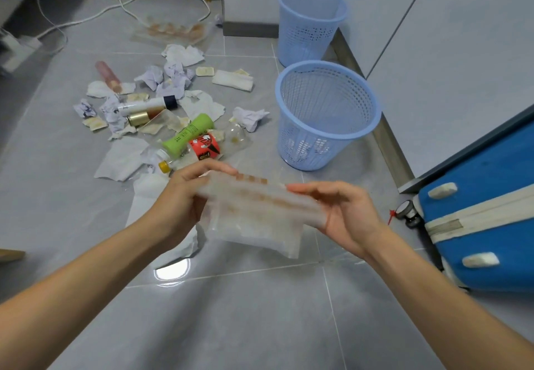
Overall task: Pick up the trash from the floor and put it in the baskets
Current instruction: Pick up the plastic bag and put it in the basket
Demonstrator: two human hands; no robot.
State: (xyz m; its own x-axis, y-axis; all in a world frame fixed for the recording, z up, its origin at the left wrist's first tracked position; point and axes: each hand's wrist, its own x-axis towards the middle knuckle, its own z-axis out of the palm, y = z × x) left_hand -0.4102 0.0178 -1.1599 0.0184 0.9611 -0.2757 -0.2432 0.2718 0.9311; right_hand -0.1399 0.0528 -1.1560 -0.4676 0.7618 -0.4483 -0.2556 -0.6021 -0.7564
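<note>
Clear plastic tray (257, 210) held between left hand (179, 196) and right hand (346, 213), fingers gripping opposite ends, near baskets (326, 115).

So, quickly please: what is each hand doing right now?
Left hand: grips the left end of the clear plastic tray.
Right hand: holds the tray's right end.

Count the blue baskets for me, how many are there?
2. The near basket stands on the floor right of the trash pile; the far basket stands behind it by the wall. None seem hidden.
</note>
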